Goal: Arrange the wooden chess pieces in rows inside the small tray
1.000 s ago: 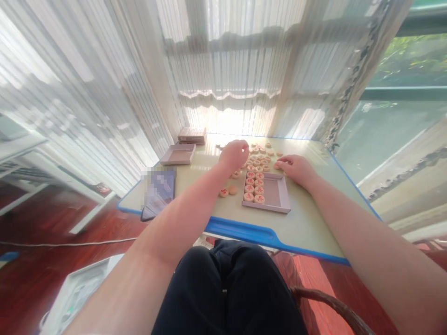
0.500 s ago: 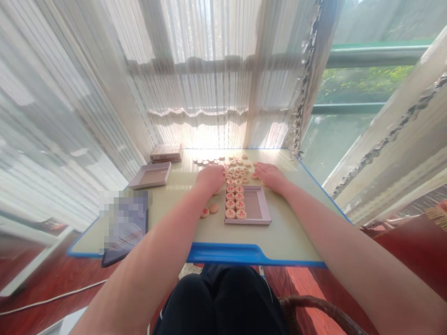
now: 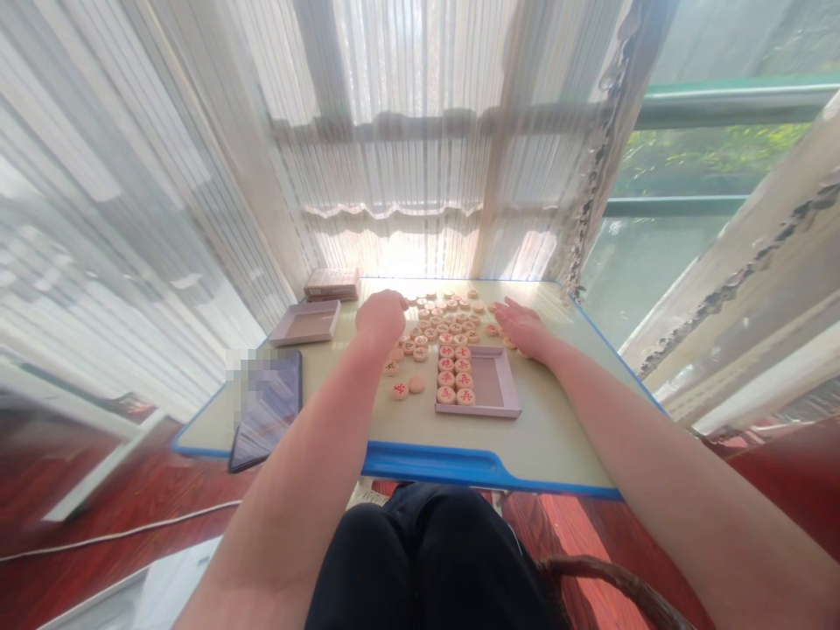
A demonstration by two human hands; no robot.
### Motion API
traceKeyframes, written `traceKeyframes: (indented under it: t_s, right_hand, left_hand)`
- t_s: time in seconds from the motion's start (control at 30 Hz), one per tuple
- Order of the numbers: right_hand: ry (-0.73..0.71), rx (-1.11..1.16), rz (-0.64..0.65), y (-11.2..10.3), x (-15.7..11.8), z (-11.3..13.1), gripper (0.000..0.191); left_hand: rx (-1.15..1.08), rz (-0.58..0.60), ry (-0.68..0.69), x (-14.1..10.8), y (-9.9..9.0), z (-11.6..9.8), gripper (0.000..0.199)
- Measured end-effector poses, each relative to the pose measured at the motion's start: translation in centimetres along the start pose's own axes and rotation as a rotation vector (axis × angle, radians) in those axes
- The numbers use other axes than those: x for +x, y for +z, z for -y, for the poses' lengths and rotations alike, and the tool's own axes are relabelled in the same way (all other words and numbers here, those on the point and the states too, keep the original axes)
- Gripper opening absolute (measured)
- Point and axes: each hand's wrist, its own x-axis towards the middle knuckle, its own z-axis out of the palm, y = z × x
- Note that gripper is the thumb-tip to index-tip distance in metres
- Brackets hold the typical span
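Many round wooden xiangqi pieces with red or dark characters lie spread over the table. My left hand is at the left edge of the spread, its fingers curled in; whatever is under them is hidden. On the other side my right hand rests with fingers stretched out, beside a red-marked piece; a few pieces are partly covered by it. Between my forearms sits a shallow open box. Two columns of red pieces fill its left part. Two loose pieces, one a blank disc, lie left of the box.
An empty box lid and a flat stack of boxes are at the back left. A dark tablet lies near the left edge. The table's front edge is blue; sheer curtains hang behind.
My left hand has moved left, away from the middle of the pieces, uncovering several of them. My right hand stays near the right side, fingers more stretched. The view has shifted slightly.
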Motion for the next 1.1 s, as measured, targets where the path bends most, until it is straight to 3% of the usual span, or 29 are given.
traceKeyframes:
  t_s: [0.17, 0.33, 0.5, 0.67, 0.87, 1.1]
  right_hand:
    - [-0.042, -0.025, 0.035, 0.2, 0.2, -0.2, 0.056]
    - [-0.106, -0.023, -0.054, 0.8, 0.4, -0.7, 0.053]
    - [-0.144, 0.050, -0.119, 0.9, 0.7, -1.1, 0.046]
    - [-0.189, 0.118, -0.282, 0.2, -0.7, -0.2, 0.025]
    - [-0.451, 0.117, -0.180, -0.9, -2.8, 1.8, 0.019]
    - [-0.436, 0.121, -0.176, -0.7, -2.9, 2.0, 0.017]
  left_hand:
    - [0.157, 0.269, -0.047, -0.5, -0.6, -0.7, 0.046]
    - [0.118, 0.276, 0.035, -0.3, 0.0, -0.6, 0.036]
    - [0.156, 0.272, -0.013, 0.0, 0.6, -0.7, 0.027]
    - [0.062, 0.227, -0.025, -0.2, 1.0, -1.1, 0.021]
    - [0.025, 0.223, 0.018, 0.5, 2.0, -0.6, 0.020]
    - [0.029, 0.156, 0.082, 0.1, 1.9, -0.8, 0.024]
